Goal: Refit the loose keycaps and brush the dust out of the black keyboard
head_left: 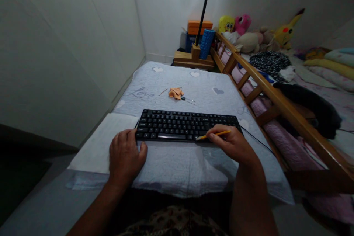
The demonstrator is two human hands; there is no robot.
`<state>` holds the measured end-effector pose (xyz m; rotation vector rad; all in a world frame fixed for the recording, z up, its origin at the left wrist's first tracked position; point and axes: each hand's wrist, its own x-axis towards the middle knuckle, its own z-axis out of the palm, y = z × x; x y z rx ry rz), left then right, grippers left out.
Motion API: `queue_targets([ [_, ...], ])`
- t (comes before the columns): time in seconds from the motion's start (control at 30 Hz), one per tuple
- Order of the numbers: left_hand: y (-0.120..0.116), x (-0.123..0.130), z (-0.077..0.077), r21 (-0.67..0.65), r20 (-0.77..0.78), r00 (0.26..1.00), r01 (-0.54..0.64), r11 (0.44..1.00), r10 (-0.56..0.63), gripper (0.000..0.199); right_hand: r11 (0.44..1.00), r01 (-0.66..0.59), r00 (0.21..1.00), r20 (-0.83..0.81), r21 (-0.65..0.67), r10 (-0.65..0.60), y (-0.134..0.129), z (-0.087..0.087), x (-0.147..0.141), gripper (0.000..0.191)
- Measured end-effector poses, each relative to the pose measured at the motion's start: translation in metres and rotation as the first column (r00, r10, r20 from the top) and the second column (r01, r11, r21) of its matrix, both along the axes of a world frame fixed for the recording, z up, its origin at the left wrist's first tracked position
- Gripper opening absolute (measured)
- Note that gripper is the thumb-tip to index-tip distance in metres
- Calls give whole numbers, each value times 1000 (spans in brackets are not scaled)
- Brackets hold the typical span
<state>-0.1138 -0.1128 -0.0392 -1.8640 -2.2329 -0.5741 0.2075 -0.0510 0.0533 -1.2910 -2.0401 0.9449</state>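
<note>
A black keyboard (171,123) lies on the pale cloth-covered table in front of me. My left hand (125,153) rests palm down at its left end, thumb spread along the near edge and fingers beside the corner, touching or almost touching it. Between the fingertips of my right hand (228,141) is a small brush (217,134) with a yellow handle. Its pale tip points left, at the keyboard's bottom row of keys, right of the space bar. Behind the keyboard sits a crumpled orange cloth (175,93), with a wire keycap puller (189,100) against it and a thin stick (163,92) to the left.
Under my left hand lies a white sheet (94,143), folded or stacked. The keyboard's cable (258,139) runs off to the right. A wooden bed rail (265,88) borders the table's right side; plush toys stand beyond it. At the back are a blue roller (207,44) and an orange box (199,27).
</note>
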Motion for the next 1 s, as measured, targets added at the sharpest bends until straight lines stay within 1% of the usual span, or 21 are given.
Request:
queue_targets([
  [0.07, 0, 0, 0, 0, 3, 1000, -1, 1000, 1, 36, 999, 21, 1000, -10, 41, -21, 1, -2, -1, 19],
  [0.13, 0, 0, 0, 2, 4, 1000, -5, 1000, 5, 35, 999, 11, 1000, 2, 44, -11, 2, -4, -1, 19],
  [0.23, 0, 1, 1, 4, 3, 1000, -7, 1000, 7, 36, 1000, 0, 999, 41, 11, -1, 2, -4, 2, 19],
  [0.37, 0, 1, 1, 0, -3, 1000, -3, 1000, 3, 36, 997, 53, 995, 82, -52, -49, 0, 4, 9, 20],
  [0.4, 0, 0, 1, 0, -11, 1000, 0, 1000, 0, 36, 997, 68, 995, 79, -46, -64, 0, 5, 8, 20],
  [0.47, 0, 0, 1, 3, -25, 1000, 5, 1000, -5, 35, 996, 92, 995, 49, 11, -92, 2, 6, 4, 19],
  [0.57, 0, 0, 1, 5, -30, 1000, 8, 1000, -8, 34, 987, 110, 994, -8, 116, -110, 8, -1, -11, 18],
  [0.7, 0, 0, 1, 3, -41, 999, 3, 1000, -3, 35, 972, 94, 995, -33, 217, -89, 20, -19, -34, 19],
  [0.77, 0, 1, 2, 3, -45, 999, 2, 1000, -2, 36, 960, 109, 994, -42, 259, -102, 26, -27, -41, 20],
  [0.9, 0, 2, 2, 6, -48, 999, 2, 1000, -1, 35, 934, 151, 989, -44, 324, -144, 33, -37, -46, 22],
  [1.0, 0, 2, 2, 8, -51, 999, -4, 1000, 5, 36, 937, 146, 989, -13, 317, -150, 33, -38, -45, 21],
])
